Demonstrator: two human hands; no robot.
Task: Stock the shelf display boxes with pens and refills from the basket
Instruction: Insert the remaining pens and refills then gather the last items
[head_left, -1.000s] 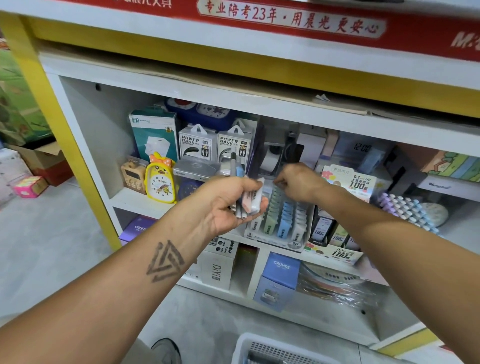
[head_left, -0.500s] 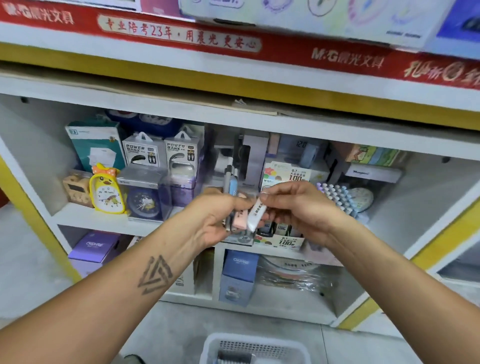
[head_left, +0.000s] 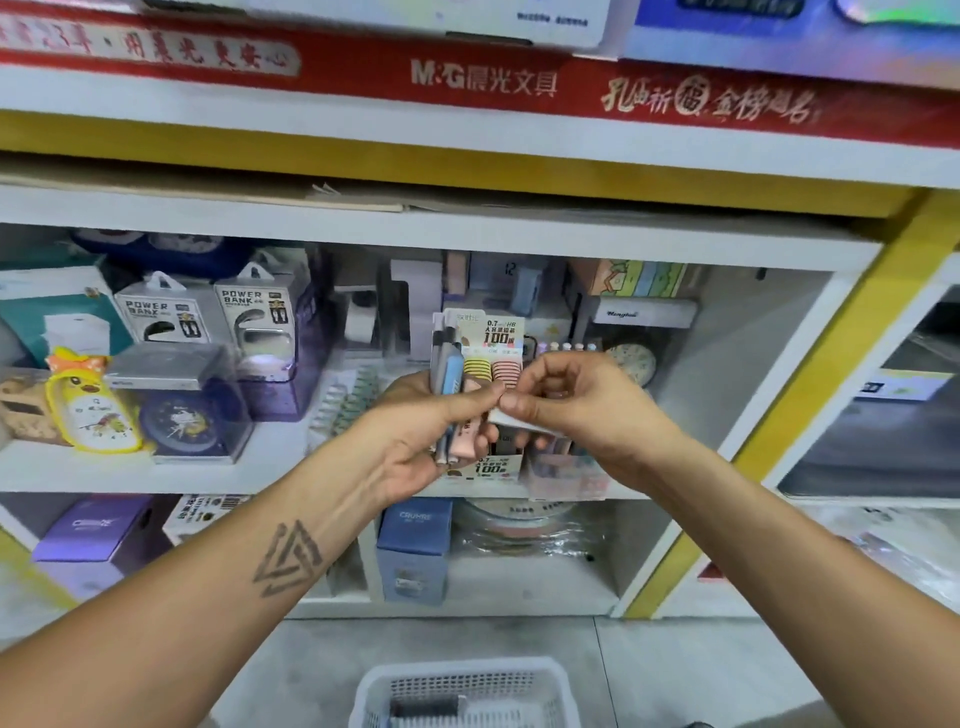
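**Mia:** What is the left hand (head_left: 415, 441) doing?

**Tom:** Its fingers are curled round a bunch of pens and refills (head_left: 454, 400). They stand up and down in the fist. One is blue, one is pink, and some are grey.

**Mia:** And the right hand (head_left: 576, 410)?

**Tom:** It pinches a small white refill pack (head_left: 514, 422) between its thumb and fingers. The pack is tilted, and one end is right beside the left thumb.

**Mia:** Where are the hands?

**Tom:** They are close together in front of the middle shelf (head_left: 270, 467). Just behind them sits a display box (head_left: 496, 343) with "100" printed on its card. It has yellow and pink things in rows.

**Mia:** Where is the basket (head_left: 465, 691)?

**Tom:** Down on the floor, below the hands. It is white with little holes. Something dark lies inside, but it is too blurry to tell what.

**Mia:** What else is on the shelf?

**Tom:** A yellow duck clock (head_left: 88, 400) on the left, and two power bank boxes (head_left: 208, 317) behind it.
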